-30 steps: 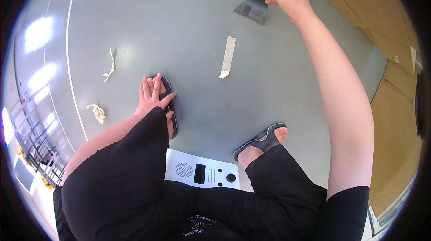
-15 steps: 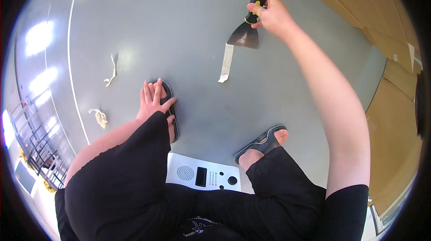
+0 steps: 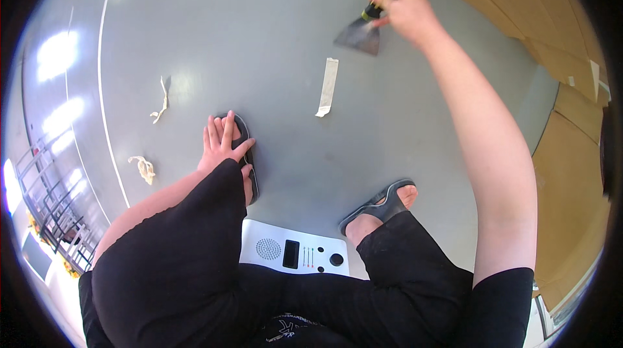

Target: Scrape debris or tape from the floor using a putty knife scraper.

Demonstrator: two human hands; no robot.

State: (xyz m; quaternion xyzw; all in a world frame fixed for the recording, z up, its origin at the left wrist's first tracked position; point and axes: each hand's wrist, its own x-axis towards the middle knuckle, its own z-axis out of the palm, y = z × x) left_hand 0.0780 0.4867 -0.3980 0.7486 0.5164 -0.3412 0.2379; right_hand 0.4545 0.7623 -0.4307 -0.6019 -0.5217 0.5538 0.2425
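My right hand (image 3: 409,9) is wrapped round the black and yellow handle of a scraper (image 3: 361,34) with a wide, dark metal blade. A strip of whitish tape (image 3: 328,87) lies on the grey floor (image 3: 272,43) just nearer than the blade, with a gap between them. Its near end looks slightly curled. Over my left sandal (image 3: 252,179) rests my left hand (image 3: 222,142), its fingers spread and nothing held in them.
Two crumpled pieces of tape, an upper one (image 3: 161,99) and a lower one (image 3: 143,170), lie left of my foot. Brown cardboard (image 3: 513,4) lines the right side. Below me is a white panel (image 3: 269,264); a metal rack (image 3: 55,208) stands far left.
My right hand has moved up and slightly right with the scraper. The blade has come away from the far end of the tape strip. My left hand stays put.
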